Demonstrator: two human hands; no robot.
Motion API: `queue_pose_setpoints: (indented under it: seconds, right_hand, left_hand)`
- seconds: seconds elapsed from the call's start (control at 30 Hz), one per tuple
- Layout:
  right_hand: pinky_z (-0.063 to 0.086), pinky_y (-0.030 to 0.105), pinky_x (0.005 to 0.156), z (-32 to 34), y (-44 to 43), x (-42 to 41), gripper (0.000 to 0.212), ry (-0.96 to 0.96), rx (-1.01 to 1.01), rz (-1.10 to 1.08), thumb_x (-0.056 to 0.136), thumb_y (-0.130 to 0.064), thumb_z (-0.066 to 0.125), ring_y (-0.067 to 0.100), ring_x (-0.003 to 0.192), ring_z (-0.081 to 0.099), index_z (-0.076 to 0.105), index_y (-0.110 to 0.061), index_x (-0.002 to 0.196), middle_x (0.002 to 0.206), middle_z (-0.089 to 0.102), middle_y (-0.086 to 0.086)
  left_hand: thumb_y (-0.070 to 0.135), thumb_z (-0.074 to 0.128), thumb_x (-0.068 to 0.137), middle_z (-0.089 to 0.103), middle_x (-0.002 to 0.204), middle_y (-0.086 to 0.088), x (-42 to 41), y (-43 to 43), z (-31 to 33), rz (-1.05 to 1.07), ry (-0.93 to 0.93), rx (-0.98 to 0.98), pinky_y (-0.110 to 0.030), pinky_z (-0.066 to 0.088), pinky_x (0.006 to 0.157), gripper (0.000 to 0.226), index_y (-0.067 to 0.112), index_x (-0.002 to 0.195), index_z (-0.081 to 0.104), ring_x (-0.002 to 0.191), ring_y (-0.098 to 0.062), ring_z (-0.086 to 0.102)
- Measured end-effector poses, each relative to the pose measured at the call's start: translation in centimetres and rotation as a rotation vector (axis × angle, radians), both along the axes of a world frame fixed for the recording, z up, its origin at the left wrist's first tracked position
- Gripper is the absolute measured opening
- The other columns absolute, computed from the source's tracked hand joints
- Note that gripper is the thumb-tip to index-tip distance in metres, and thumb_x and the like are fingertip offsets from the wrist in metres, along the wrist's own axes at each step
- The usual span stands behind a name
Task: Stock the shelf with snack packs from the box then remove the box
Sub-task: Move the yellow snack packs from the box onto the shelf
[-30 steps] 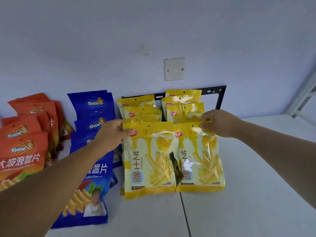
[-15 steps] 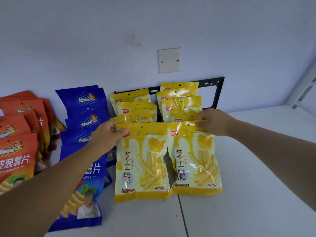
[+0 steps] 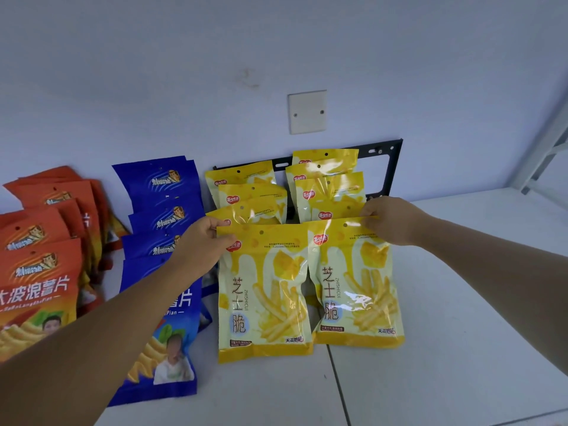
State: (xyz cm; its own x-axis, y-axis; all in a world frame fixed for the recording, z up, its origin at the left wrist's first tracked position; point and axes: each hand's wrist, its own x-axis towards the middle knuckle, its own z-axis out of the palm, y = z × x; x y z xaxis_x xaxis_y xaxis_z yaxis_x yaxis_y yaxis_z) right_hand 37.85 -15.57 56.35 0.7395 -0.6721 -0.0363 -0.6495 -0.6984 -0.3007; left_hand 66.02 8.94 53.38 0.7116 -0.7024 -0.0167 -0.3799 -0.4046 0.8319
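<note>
Two yellow snack packs stood side by side on the white shelf: the left hand pinched the left yellow pack at its top corner, the right hand apparently pinched the right yellow pack, before leaning yellow packs.

Snack packs on white shelf

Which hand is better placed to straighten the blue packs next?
Probably left: the left hand grips the left yellow pack beside the blue packs; the right hand pinches the right yellow pack, farther off.
</note>
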Motion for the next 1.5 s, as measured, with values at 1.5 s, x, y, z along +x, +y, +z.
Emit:
queue_pose_setpoints:
  seconds: [1.5]
  right_hand:
    - [0.05, 0.038, 0.098, 1.0, 7.1, -6.6, 0.024, -0.188, 0.075, -0.183, 0.095, -0.035, 0.066, 0.019, 0.107, 0.063, 0.066, -0.02, 0.113, 0.113, 0.067, -0.002]
  left_hand:
    - [0.031, 0.068, 0.092, 0.068, 0.098, 0.014, -3.2, 0.9, 1.8, -0.285, -0.115, 0.007, -0.018, 0.043, 0.07, 0.011, 0.026, 0.102, 0.067, 0.095, 0.0, 0.061]
